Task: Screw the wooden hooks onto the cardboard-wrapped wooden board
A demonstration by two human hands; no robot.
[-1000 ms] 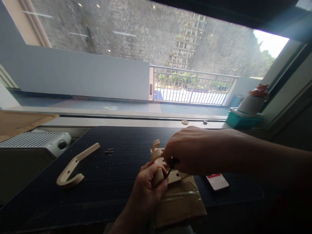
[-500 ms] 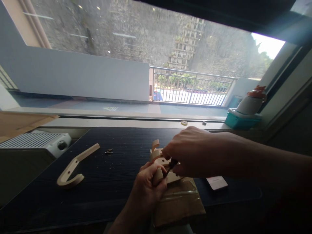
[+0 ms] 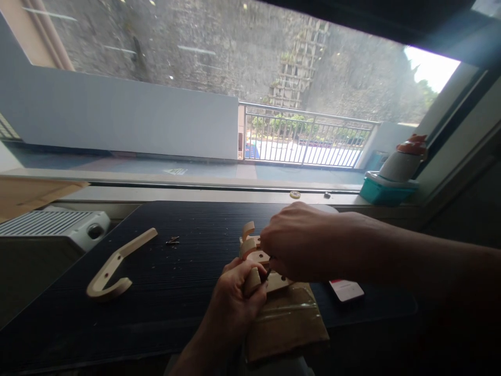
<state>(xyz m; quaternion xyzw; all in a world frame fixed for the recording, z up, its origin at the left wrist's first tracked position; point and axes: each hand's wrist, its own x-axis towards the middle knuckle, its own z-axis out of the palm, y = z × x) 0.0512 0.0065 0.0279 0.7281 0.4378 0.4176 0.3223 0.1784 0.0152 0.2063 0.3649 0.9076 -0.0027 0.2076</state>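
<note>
My left hand [image 3: 238,292] is closed around the curved end of the nearest wooden hook [image 3: 278,282], which lies on a brown taped cardboard piece [image 3: 287,324]. My right hand [image 3: 289,240] is closed above it on a screwdriver [image 3: 268,273]; only part of its shaft shows, slanting down toward the hook beside my left fingers. The handle is hidden in my palm. Just behind, another wooden hook [image 3: 258,256] and a third farther back [image 3: 248,230] lie side by side, with dark screw holes. A loose wooden hook [image 3: 105,274] with two holes rests at the left.
Several small screws [image 3: 173,241] and light crumbs lie on the dark table [image 3: 188,308]. A white and red card or box [image 3: 347,290] is right of the cardboard. On the sill stand a tape roll [image 3: 295,194] and a teal box [image 3: 387,190] with a bottle [image 3: 399,162] on top.
My right hand has turned over the screwdriver and tipped forward, covering its handle. My left hand keeps its hold on the hook. The whole view has shifted slightly.
</note>
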